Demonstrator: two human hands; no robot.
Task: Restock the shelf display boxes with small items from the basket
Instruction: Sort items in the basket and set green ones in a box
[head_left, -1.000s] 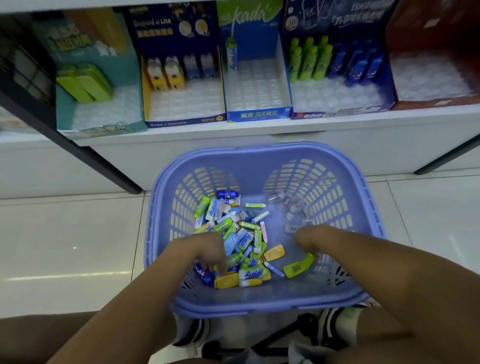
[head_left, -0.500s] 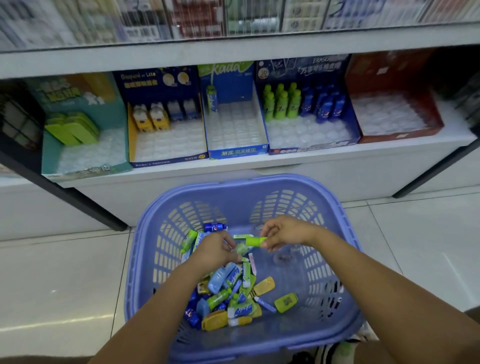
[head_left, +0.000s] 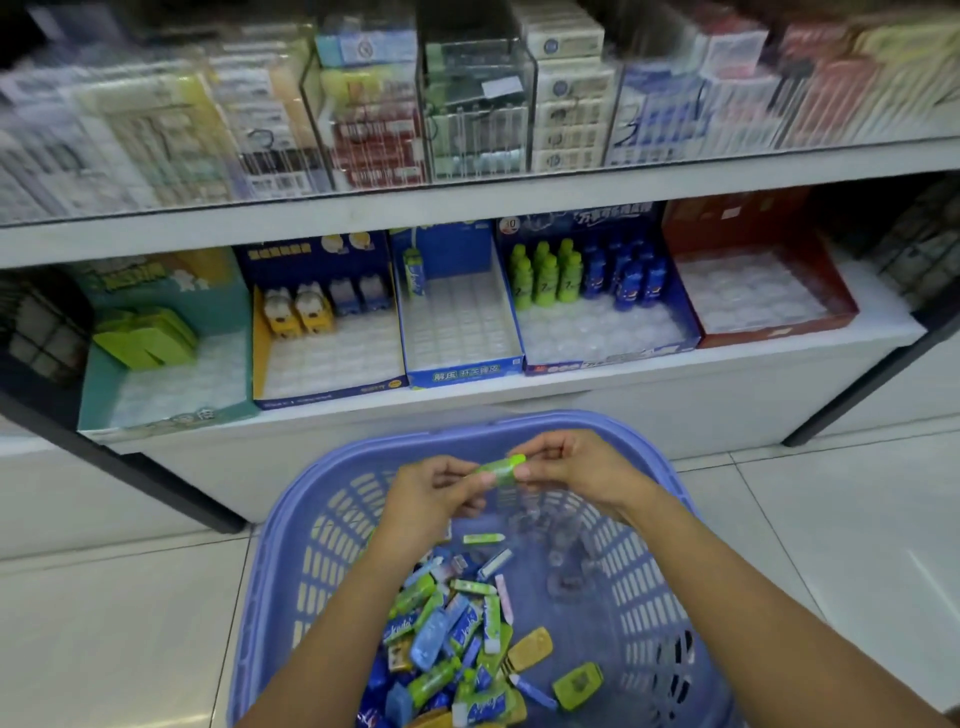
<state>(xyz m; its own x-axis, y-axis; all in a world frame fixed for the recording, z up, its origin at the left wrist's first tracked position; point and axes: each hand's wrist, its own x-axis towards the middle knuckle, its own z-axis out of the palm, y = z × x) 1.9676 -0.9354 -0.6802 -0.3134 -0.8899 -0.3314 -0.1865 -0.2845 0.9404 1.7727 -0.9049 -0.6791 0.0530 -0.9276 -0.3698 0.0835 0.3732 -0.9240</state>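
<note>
The person's left hand (head_left: 431, 493) and right hand (head_left: 576, 470) both pinch one small green plastic item (head_left: 500, 469), holding it above the far rim of the purple plastic basket (head_left: 291, 525). It could slip from the fingertips and drop back into the pile of small items (head_left: 457, 639), because only the tips grip it. The dark blue display box (head_left: 602, 312) with green bottles looks like its home. Half a second ago the hands were lower, and less of the upper shelf showed.
</note>
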